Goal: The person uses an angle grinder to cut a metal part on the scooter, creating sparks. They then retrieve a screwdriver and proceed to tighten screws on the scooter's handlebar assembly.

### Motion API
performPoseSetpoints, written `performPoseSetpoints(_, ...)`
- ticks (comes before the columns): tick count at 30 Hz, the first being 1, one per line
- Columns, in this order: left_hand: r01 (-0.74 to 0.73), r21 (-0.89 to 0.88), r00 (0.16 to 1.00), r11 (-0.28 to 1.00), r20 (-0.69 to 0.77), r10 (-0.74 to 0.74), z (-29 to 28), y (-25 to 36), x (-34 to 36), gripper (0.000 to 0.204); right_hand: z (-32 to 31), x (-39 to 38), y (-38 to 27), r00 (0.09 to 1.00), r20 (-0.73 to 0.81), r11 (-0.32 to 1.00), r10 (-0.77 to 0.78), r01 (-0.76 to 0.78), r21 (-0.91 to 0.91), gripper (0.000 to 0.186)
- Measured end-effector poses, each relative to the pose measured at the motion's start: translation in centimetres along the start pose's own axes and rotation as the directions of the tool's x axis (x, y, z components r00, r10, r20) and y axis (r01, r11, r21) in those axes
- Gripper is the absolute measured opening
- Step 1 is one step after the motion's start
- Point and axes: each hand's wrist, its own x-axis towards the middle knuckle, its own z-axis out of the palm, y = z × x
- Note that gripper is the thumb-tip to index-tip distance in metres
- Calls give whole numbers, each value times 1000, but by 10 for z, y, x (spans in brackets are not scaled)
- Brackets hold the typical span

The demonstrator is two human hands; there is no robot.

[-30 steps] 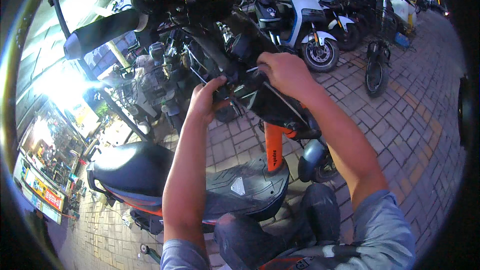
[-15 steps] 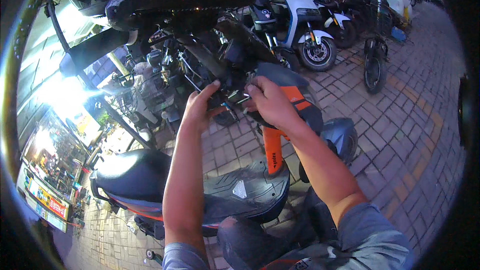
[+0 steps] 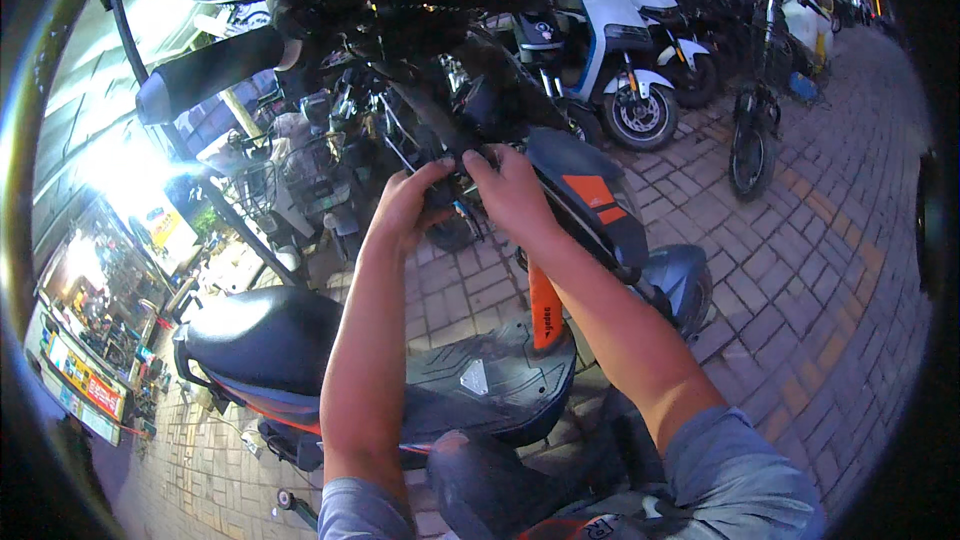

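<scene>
My left hand [image 3: 408, 208] and my right hand [image 3: 508, 195] are close together beneath the dark handlebar area of an electric scooter. Thumbs and fingers of both are closed in a pinch on something small and dark between them, too dim to name. Below the left fingers, thin cables with a blue tip [image 3: 461, 210] hang down. The scooter's grey front panel [image 3: 585, 170] with orange patches is just right of my right hand. Under my forearms lie its black footboard [image 3: 480, 380] and, to the left, its black seat [image 3: 262, 330].
White scooters [image 3: 610, 40] stand parked at the back, and a dark bicycle-like frame with a front wheel [image 3: 752, 155] stands to their right. A handlebar grip [image 3: 210, 75] juts across the upper left. Brick paving [image 3: 800, 290] spreads to the right; a lit stall with signboards [image 3: 85, 380] is at left.
My right hand has moved left and slightly up, up against the left fingertips. The thin pale-tipped piece near its fingers is out of sight now. My left hand has shifted slightly right.
</scene>
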Motion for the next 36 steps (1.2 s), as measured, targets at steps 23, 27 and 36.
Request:
performPoseSetpoints(23, 30, -8, 998, 1000, 59, -29, -4, 1, 4, 35, -4, 9, -6, 888, 268, 816, 374, -452, 359, 26)
performPoseSetpoints(27, 80, -84, 995, 993, 68, -75, 0, 2, 1, 34, -7, 13, -8, 912, 234, 859, 336, -399, 320, 25)
performPoseSetpoints(36, -9, 21, 995, 1000, 96, 7, -8, -1, 7, 37, -3, 5, -11, 936, 145, 921, 321, -344, 183, 26)
